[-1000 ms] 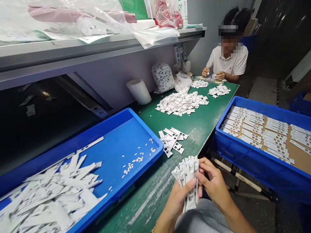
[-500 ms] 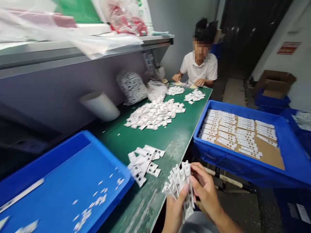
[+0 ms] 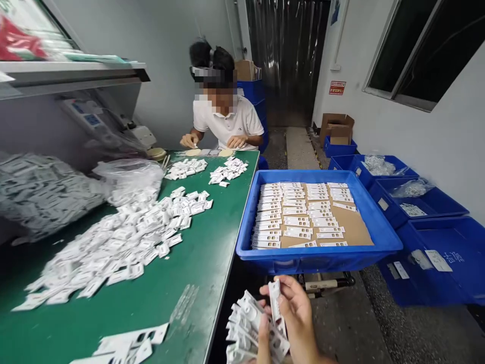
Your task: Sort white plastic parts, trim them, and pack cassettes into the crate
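Note:
My left hand [image 3: 264,339], mostly cut off at the bottom edge, is closed around a bunch of white plastic strips [image 3: 241,323] with holes in them. Beside it, my right hand [image 3: 299,316] pinches a single white plastic strip [image 3: 276,302] between thumb and fingers, its lower end still against the bunch. Both hands are just off the green table's edge, in front of a blue tray [image 3: 303,260]. Inside that tray, similar strips [image 3: 297,221] lie in columns on brown cardboard. A few more loose strips [image 3: 131,344] lie on the table at bottom left.
A large heap of white parts [image 3: 113,247] covers much of the green table [image 3: 212,268], beside filled clear bags [image 3: 45,189]. Across the table a person [image 3: 227,121] handles small piles [image 3: 229,171]. More blue bins [image 3: 417,202] stand on the right.
My view has swung right, bringing the strip-filled tray toward the middle. The right hand has separated one strip partly from the bunch, and the left still grips the others.

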A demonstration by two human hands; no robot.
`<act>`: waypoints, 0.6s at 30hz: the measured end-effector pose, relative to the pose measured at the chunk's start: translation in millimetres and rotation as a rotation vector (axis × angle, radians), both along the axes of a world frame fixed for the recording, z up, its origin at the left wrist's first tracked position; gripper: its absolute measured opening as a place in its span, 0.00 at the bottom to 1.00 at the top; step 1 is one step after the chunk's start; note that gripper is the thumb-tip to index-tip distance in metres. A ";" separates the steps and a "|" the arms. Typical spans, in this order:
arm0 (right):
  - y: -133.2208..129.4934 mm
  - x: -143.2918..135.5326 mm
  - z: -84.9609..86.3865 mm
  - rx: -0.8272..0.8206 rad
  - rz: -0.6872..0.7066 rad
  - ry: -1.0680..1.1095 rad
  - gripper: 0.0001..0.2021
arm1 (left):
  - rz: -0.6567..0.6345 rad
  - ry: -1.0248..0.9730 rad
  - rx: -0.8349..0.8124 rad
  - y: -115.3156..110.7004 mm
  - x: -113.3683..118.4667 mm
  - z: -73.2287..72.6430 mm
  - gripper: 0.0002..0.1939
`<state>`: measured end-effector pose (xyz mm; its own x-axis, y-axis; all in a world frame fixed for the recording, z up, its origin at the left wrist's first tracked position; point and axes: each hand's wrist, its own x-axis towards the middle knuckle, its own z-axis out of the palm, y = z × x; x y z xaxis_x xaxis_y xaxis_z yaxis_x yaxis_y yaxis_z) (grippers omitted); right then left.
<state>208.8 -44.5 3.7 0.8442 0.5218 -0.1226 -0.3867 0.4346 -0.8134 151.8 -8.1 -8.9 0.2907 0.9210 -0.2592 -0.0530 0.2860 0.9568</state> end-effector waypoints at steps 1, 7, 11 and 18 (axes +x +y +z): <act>-1.8 3.2 -2.1 0.028 -0.028 0.041 0.21 | 0.004 -0.015 0.009 -1.6 5.7 -0.1 0.24; -18.1 22.8 4.8 0.118 -0.232 0.207 0.18 | -0.020 -0.030 0.018 -14.7 33.3 -0.9 0.29; -35.1 40.3 17.9 0.137 -0.327 0.246 0.15 | -0.130 -0.150 0.090 -21.7 47.1 12.5 0.24; -55.8 96.6 40.0 0.068 -0.093 0.076 0.09 | -0.267 -0.416 -0.062 -14.2 64.2 49.8 0.14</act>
<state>305.4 -100.2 43.7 0.8791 0.4508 -0.1549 -0.4013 0.5246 -0.7508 216.0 -22.3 40.9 0.6047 0.7870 -0.1226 -0.3440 0.3969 0.8510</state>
